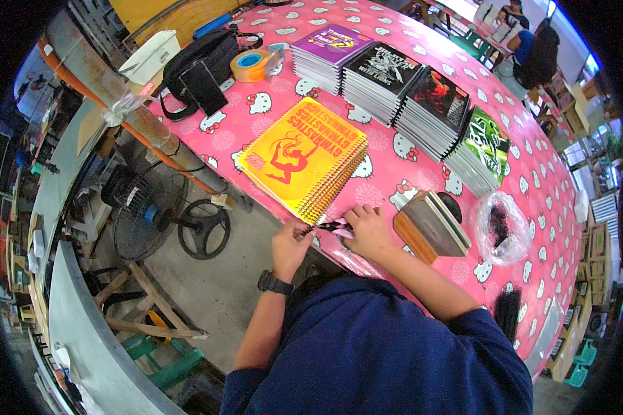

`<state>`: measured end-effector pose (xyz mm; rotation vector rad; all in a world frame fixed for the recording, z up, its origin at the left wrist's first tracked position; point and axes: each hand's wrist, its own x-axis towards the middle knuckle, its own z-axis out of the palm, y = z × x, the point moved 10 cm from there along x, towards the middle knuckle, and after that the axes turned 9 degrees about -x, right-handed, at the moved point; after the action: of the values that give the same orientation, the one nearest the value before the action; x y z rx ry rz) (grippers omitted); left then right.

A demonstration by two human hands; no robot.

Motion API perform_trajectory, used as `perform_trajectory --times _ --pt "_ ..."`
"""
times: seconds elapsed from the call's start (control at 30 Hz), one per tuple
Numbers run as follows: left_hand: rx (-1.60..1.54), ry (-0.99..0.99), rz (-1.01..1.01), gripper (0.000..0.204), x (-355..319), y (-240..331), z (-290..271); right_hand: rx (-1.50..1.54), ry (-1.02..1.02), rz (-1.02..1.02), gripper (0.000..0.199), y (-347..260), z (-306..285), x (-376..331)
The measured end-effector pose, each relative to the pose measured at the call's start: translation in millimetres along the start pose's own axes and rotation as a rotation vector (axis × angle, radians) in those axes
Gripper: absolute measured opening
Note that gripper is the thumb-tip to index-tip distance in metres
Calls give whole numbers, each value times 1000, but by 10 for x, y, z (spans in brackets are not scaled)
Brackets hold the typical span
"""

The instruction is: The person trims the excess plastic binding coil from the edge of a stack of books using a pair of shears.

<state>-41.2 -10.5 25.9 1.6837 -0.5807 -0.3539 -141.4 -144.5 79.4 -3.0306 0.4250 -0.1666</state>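
A stack of yellow spiral notebooks [291, 155] with a red gymnast figure on the cover lies at the table's near edge, coils along its right side. At the stack's lower corner my left hand [291, 247] is closed in a pinch on the end of a notebook's spiral binding; the fingers partly hide it. My right hand [368, 232] grips a pair of small pliers [335, 226] with pinkish handles and dark jaws. The jaws point left, close to the left fingertips and the binding's end. Whether they touch the coil is too small to tell.
Several more notebook stacks [381, 72] run along the far right. Right of my hand sit a wood-and-grey block [430, 227] and a plastic bag of dark bits [502, 228]. A tape roll [250, 66], black bag [204, 59] and phone [204, 90] lie far left; a fan [149, 207] stands beyond the edge.
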Motion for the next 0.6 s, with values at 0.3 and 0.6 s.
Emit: perform_trajectory --times 0.3,0.6 --pt "188 -19 -5 21 -2 170 37 42 -59 -10 31 -4 221 47" --pt "390 -73 97 19 15 297 94 -73 -56 -30 35 -29 35 33"
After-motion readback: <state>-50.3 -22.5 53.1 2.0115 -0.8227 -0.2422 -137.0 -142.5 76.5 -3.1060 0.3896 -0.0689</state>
